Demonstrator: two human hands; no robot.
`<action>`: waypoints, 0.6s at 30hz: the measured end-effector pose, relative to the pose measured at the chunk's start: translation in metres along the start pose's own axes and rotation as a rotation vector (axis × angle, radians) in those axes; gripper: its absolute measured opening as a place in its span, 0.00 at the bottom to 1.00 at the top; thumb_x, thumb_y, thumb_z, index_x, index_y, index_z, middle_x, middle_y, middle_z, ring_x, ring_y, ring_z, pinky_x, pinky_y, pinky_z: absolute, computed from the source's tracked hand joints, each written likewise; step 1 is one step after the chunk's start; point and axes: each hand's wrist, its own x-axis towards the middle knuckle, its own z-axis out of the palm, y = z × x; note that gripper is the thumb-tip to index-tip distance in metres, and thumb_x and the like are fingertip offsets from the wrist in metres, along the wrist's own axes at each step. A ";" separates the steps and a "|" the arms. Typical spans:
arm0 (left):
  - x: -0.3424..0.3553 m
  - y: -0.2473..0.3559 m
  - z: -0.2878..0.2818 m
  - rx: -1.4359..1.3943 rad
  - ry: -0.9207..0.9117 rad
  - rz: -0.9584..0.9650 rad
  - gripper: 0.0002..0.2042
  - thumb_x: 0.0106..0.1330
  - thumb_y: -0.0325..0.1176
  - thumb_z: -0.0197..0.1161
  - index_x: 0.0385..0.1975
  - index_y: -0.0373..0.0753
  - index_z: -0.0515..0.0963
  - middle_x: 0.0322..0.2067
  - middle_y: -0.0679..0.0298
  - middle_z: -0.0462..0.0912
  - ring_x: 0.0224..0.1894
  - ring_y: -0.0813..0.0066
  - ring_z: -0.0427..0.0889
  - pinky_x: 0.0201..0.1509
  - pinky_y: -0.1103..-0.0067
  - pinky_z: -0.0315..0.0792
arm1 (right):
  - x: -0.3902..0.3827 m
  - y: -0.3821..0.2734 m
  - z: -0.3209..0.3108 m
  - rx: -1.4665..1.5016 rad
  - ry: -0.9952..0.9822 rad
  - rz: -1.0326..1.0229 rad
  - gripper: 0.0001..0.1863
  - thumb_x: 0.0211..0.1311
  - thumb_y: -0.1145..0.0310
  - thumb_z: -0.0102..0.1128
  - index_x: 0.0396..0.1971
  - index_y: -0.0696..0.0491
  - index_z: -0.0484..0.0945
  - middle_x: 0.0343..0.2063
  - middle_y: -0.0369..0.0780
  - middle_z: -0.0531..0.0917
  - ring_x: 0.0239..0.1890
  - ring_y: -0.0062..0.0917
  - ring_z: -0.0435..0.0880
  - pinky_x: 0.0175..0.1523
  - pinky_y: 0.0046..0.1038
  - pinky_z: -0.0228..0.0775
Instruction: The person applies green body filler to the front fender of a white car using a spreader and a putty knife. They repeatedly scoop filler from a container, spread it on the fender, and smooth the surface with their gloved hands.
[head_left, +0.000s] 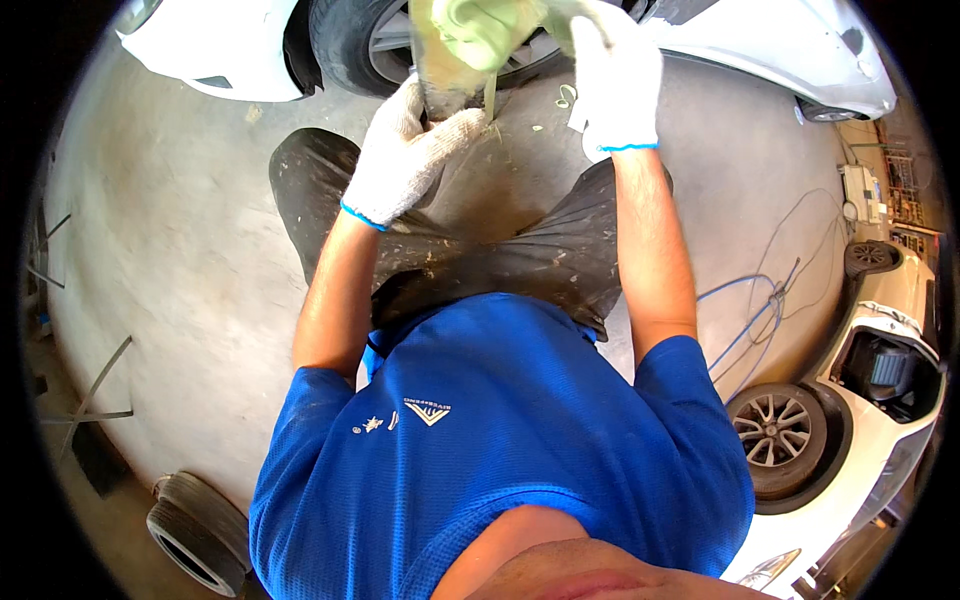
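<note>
My left hand [405, 150], in a white knit glove with a blue cuff, grips the lower edge of a smeared flat board [443, 85]. Its thumb lies across the board's near side. A mound of pale green putty [480, 30] sits on the board, and a strip of it hangs from the right edge. My right hand [622, 85], gloved the same way, is raised to the right of the board. Its fingers close near a greenish thing at the top edge, too blurred and cut off to name. Behind the board is a car wheel [350, 45].
White car bodywork [215, 45] spans the far side, continuing at a white panel [790, 50]. Green scraps [567, 97] lie on the concrete floor [180, 250]. A blue hose [745, 290] coils at right beside another white car [870, 420]. Loose tyres [200, 535] lie at lower left.
</note>
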 end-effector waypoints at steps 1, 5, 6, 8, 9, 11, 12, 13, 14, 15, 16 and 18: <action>0.000 0.000 0.001 -0.007 0.027 0.038 0.21 0.68 0.31 0.68 0.59 0.32 0.75 0.39 0.67 0.82 0.40 0.83 0.76 0.46 0.78 0.75 | -0.003 -0.002 0.001 0.196 0.053 0.191 0.10 0.60 0.77 0.62 0.40 0.57 0.85 0.39 0.43 0.87 0.40 0.32 0.87 0.48 0.32 0.79; 0.020 -0.010 0.002 0.695 0.277 0.494 0.27 0.66 0.25 0.67 0.66 0.41 0.72 0.35 0.64 0.73 0.34 0.76 0.74 0.40 0.81 0.73 | -0.027 0.015 0.011 0.796 -0.172 0.556 0.19 0.68 0.72 0.55 0.57 0.64 0.76 0.49 0.47 0.84 0.49 0.34 0.85 0.55 0.34 0.80; 0.026 -0.012 0.002 0.775 0.310 0.594 0.32 0.63 0.20 0.65 0.69 0.45 0.71 0.35 0.60 0.73 0.35 0.69 0.76 0.42 0.76 0.74 | -0.039 0.002 0.022 1.002 -0.223 0.759 0.21 0.69 0.71 0.53 0.59 0.63 0.74 0.51 0.48 0.83 0.50 0.35 0.85 0.57 0.36 0.80; 0.030 -0.024 -0.002 0.941 0.343 0.670 0.36 0.58 0.20 0.67 0.70 0.48 0.71 0.36 0.57 0.76 0.36 0.62 0.78 0.43 0.70 0.75 | -0.043 -0.007 0.026 1.254 -0.290 0.938 0.22 0.70 0.69 0.52 0.61 0.62 0.72 0.52 0.48 0.83 0.52 0.36 0.85 0.59 0.39 0.81; 0.031 -0.032 -0.002 0.986 0.355 0.668 0.37 0.57 0.20 0.67 0.70 0.48 0.71 0.36 0.56 0.77 0.36 0.59 0.79 0.43 0.69 0.75 | -0.041 -0.010 0.025 1.297 -0.298 0.914 0.22 0.70 0.68 0.52 0.61 0.62 0.72 0.52 0.48 0.83 0.52 0.36 0.85 0.59 0.39 0.81; 0.031 -0.046 0.001 1.027 0.379 0.625 0.36 0.58 0.22 0.67 0.70 0.49 0.70 0.35 0.55 0.77 0.35 0.59 0.78 0.42 0.70 0.75 | -0.034 -0.014 0.021 1.326 -0.290 0.875 0.22 0.70 0.67 0.51 0.61 0.62 0.72 0.52 0.48 0.83 0.53 0.37 0.86 0.59 0.39 0.82; 0.028 -0.052 0.005 1.024 0.388 0.601 0.34 0.60 0.23 0.66 0.70 0.49 0.71 0.35 0.55 0.76 0.35 0.58 0.78 0.41 0.69 0.75 | -0.030 -0.015 0.017 1.314 -0.272 0.860 0.23 0.71 0.67 0.51 0.61 0.62 0.72 0.53 0.48 0.82 0.53 0.37 0.86 0.59 0.39 0.82; 0.027 -0.058 0.010 0.997 0.395 0.575 0.35 0.61 0.22 0.65 0.71 0.51 0.69 0.35 0.55 0.76 0.35 0.56 0.79 0.40 0.66 0.75 | -0.027 -0.015 0.013 1.296 -0.259 0.843 0.23 0.71 0.67 0.51 0.62 0.61 0.71 0.53 0.48 0.82 0.54 0.37 0.86 0.59 0.38 0.82; 0.023 -0.063 0.014 1.011 0.378 0.497 0.35 0.62 0.22 0.64 0.72 0.52 0.68 0.35 0.54 0.76 0.35 0.54 0.79 0.39 0.64 0.75 | -0.025 -0.013 0.011 1.313 -0.191 0.821 0.21 0.70 0.69 0.51 0.59 0.62 0.73 0.51 0.48 0.83 0.52 0.36 0.86 0.58 0.37 0.82; 0.019 -0.066 0.016 1.024 0.361 0.417 0.35 0.63 0.22 0.62 0.72 0.53 0.67 0.35 0.54 0.76 0.35 0.52 0.80 0.39 0.63 0.75 | -0.023 -0.011 0.010 1.328 -0.124 0.798 0.20 0.70 0.71 0.51 0.57 0.63 0.75 0.50 0.47 0.84 0.51 0.36 0.86 0.58 0.36 0.81; 0.017 -0.069 0.018 0.942 0.319 0.367 0.33 0.65 0.22 0.60 0.71 0.53 0.67 0.36 0.52 0.77 0.36 0.47 0.80 0.39 0.61 0.75 | -0.022 -0.010 0.009 1.339 -0.061 0.780 0.18 0.69 0.73 0.51 0.55 0.63 0.77 0.49 0.47 0.85 0.49 0.35 0.87 0.57 0.34 0.81; 0.012 -0.078 0.010 0.778 0.132 0.142 0.29 0.64 0.27 0.62 0.68 0.43 0.69 0.43 0.49 0.79 0.41 0.52 0.82 0.44 0.61 0.78 | -0.017 -0.007 0.002 1.334 0.073 0.728 0.16 0.68 0.75 0.52 0.52 0.64 0.79 0.47 0.46 0.86 0.47 0.34 0.87 0.56 0.33 0.80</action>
